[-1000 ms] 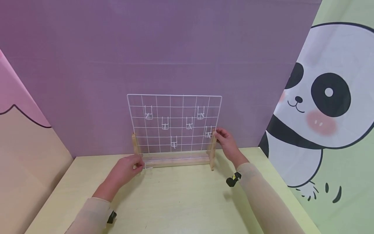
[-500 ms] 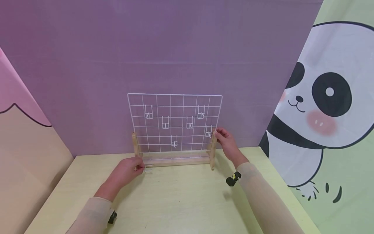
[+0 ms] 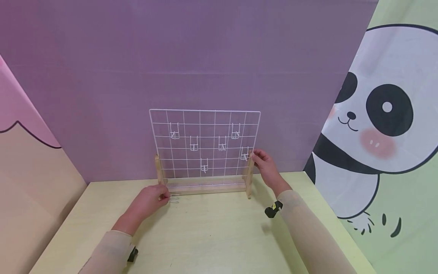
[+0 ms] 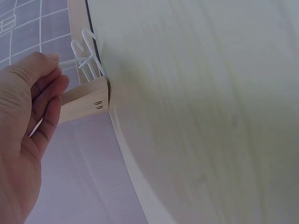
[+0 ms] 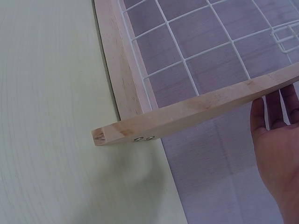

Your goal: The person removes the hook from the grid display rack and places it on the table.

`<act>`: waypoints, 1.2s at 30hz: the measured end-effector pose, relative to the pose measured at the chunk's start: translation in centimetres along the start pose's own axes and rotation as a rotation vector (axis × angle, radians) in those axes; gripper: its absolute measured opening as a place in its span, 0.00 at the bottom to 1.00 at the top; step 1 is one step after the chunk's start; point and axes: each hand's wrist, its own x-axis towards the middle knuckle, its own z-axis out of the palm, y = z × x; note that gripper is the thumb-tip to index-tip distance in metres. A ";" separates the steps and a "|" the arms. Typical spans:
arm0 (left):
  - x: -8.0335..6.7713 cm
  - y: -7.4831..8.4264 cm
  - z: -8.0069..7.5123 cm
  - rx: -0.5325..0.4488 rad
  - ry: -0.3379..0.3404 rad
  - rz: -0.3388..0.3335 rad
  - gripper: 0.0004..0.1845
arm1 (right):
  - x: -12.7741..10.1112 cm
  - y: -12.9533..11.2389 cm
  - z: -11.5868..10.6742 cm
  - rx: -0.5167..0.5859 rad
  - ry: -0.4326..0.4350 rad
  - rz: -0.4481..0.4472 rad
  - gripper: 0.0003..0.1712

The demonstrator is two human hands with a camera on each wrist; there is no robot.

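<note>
- One white wire hook, pinched by the left hand, is low at the left end of the wooden stand, near side.
- Right hand grips the right post.
- I think weak pinching could drop the hook; prongs catching the grid could pull everything askew.

Over the preceding second, the left hand has been shifted slightly rightward and down in the head view, and the white wire hook pinched in it has been turned, its prongs now being seen extended rightward, more nearly level.
</note>
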 end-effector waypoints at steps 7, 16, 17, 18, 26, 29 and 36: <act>0.0 0.1 0.0 -0.049 -0.026 -0.019 0.09 | 0.0 0.0 0.0 0.013 0.003 0.011 0.04; -0.2 -0.5 0.9 -0.144 -0.090 -0.074 0.05 | 0.1 0.3 -0.3 -0.014 -0.029 0.006 0.11; -0.2 -0.6 1.0 -0.147 -0.096 -0.077 0.05 | 0.1 0.3 -0.3 -0.016 -0.029 0.005 0.11; -0.2 -0.7 1.1 -0.147 -0.101 -0.070 0.05 | 0.1 0.4 -0.3 -0.017 -0.030 0.004 0.11; -0.2 -0.6 1.2 -0.166 -0.136 -0.056 0.06 | 0.3 0.5 -0.2 0.016 -0.013 0.017 0.12; -0.2 -0.6 1.2 -0.167 -0.151 -0.057 0.06 | 0.3 0.4 -0.2 0.022 -0.013 0.017 0.12; -0.3 -0.7 1.4 -0.160 -0.155 -0.059 0.08 | 0.2 0.3 -0.1 0.029 -0.009 0.029 0.09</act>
